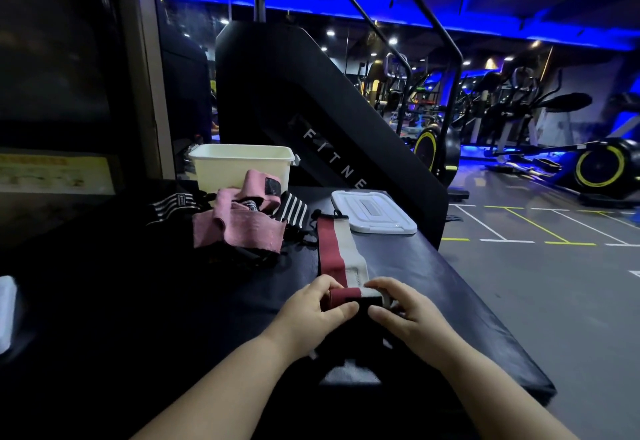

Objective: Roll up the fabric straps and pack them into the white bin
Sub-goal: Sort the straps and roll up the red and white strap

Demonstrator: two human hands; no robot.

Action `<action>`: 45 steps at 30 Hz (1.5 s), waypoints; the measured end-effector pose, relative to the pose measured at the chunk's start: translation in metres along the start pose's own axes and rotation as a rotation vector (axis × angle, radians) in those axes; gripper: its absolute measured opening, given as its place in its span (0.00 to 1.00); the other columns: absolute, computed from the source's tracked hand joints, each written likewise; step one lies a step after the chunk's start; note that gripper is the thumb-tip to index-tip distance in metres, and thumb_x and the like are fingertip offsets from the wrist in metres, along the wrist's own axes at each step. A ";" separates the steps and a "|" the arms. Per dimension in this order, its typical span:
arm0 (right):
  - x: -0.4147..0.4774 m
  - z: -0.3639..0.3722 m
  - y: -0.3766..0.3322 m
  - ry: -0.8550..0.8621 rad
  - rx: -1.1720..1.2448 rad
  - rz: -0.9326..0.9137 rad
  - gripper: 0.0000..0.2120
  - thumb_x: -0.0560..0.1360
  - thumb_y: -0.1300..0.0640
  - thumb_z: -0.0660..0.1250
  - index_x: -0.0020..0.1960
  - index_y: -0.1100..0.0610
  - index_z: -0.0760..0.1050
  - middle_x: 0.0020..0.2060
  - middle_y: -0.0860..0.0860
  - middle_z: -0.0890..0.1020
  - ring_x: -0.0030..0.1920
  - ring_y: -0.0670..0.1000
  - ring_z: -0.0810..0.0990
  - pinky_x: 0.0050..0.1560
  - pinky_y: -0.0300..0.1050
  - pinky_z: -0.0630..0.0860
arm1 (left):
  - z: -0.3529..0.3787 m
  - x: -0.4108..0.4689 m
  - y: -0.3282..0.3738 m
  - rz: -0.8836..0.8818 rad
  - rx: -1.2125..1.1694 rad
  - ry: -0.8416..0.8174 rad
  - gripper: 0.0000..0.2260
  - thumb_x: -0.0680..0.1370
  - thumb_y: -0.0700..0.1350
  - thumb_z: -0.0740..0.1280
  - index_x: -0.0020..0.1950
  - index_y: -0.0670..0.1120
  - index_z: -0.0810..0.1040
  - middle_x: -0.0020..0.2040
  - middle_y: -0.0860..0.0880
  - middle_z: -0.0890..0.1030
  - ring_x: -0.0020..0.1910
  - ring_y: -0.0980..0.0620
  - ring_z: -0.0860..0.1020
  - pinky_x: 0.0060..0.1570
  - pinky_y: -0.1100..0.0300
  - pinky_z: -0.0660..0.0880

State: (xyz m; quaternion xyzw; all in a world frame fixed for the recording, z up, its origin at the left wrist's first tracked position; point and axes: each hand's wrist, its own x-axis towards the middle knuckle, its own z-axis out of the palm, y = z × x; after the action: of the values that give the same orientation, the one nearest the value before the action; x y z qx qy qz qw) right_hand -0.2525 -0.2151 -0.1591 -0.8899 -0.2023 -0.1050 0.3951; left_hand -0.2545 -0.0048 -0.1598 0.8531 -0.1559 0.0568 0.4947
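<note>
A black, red and white striped strap [337, 249] lies stretched out on the black padded bench [450, 301], its near end curled into a small roll. My left hand [317, 308] pinches the left side of that roll and my right hand [398, 308] pinches the right side. Farther back sits a loose heap of straps: a pink one [239, 225] on top, black-and-white striped ones [294, 211] beside and beneath it. The white bin [242, 166] stands open behind the heap at the bench's far end; I cannot see inside it.
The bin's white lid [372, 211] lies flat to the right of the heap. A tall black stair machine [311, 110] rises just behind the bench. The bench's right edge drops to the grey gym floor [536, 284]. A white object [7, 304] shows at the far left.
</note>
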 end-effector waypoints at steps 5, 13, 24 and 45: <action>0.011 -0.001 -0.015 -0.026 -0.024 0.006 0.10 0.77 0.50 0.67 0.54 0.37 0.72 0.43 0.43 0.77 0.42 0.37 0.74 0.44 0.32 0.68 | 0.002 0.003 -0.003 -0.038 0.060 0.019 0.17 0.72 0.63 0.67 0.52 0.53 0.74 0.50 0.52 0.78 0.52 0.53 0.77 0.55 0.55 0.74; 0.007 0.021 -0.022 0.000 0.200 0.112 0.14 0.77 0.53 0.62 0.62 0.48 0.69 0.61 0.44 0.75 0.65 0.45 0.72 0.60 0.34 0.67 | 0.011 -0.004 0.008 0.037 0.012 0.055 0.17 0.80 0.44 0.65 0.67 0.48 0.67 0.62 0.53 0.71 0.63 0.57 0.69 0.62 0.69 0.62; 0.006 0.016 -0.029 -0.118 0.221 0.151 0.26 0.74 0.57 0.60 0.69 0.47 0.56 0.71 0.43 0.59 0.70 0.42 0.60 0.56 0.16 0.56 | 0.019 0.001 0.026 -0.179 -0.466 0.031 0.18 0.68 0.48 0.61 0.58 0.51 0.70 0.59 0.48 0.75 0.59 0.51 0.75 0.64 0.51 0.73; 0.003 0.011 -0.022 0.030 -0.091 0.095 0.17 0.71 0.36 0.57 0.55 0.42 0.71 0.46 0.43 0.76 0.54 0.44 0.69 0.53 0.41 0.68 | 0.020 0.001 0.021 -0.037 0.028 0.235 0.10 0.81 0.52 0.62 0.53 0.46 0.72 0.50 0.50 0.76 0.51 0.52 0.74 0.45 0.65 0.64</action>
State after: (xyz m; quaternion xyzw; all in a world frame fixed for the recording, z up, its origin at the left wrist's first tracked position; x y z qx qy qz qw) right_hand -0.2591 -0.1927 -0.1501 -0.9140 -0.1489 -0.1086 0.3615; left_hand -0.2612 -0.0324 -0.1521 0.8501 -0.0804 0.1494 0.4986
